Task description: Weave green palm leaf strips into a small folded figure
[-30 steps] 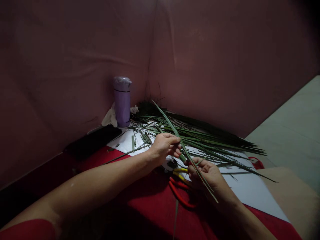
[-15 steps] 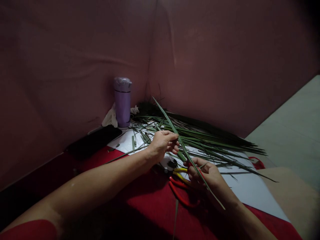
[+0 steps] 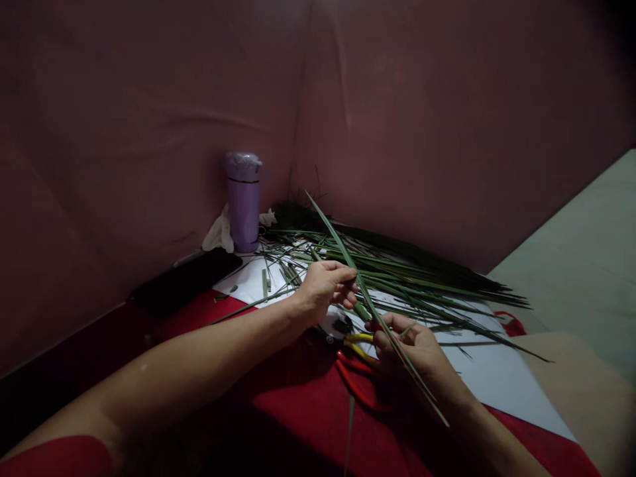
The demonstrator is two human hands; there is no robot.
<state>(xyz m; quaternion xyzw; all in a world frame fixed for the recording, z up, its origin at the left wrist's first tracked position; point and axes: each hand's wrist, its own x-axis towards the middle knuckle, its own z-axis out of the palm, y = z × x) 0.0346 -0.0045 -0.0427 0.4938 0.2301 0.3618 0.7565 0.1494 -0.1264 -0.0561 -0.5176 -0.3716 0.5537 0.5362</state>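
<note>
My left hand (image 3: 328, 288) pinches a long green leaf blade (image 3: 348, 255) between thumb and fingers. The blade slants from a pointed tip at upper left down past my right hand. My right hand (image 3: 410, 344) is closed on the lower part of the same blade, whose end shows two thin strips below the hand. Beneath my hands lie red handles (image 3: 360, 391) and a yellow handle (image 3: 358, 348) of cutting tools, partly hidden. Whether my right hand touches them I cannot tell. A pile of long green leaves (image 3: 422, 278) spreads behind my hands.
A purple bottle (image 3: 244, 215) with a wrapped top stands at the back, beside a crumpled white cloth (image 3: 219, 233). A dark flat object (image 3: 186, 281) lies at left. White paper (image 3: 517, 391) covers part of the red cloth (image 3: 293, 397). Pinkish walls (image 3: 422, 132) meet in the corner.
The blade has shifted slightly down and right, and its lower end now shows two separate strips. Both hands have stayed nearly in place.
</note>
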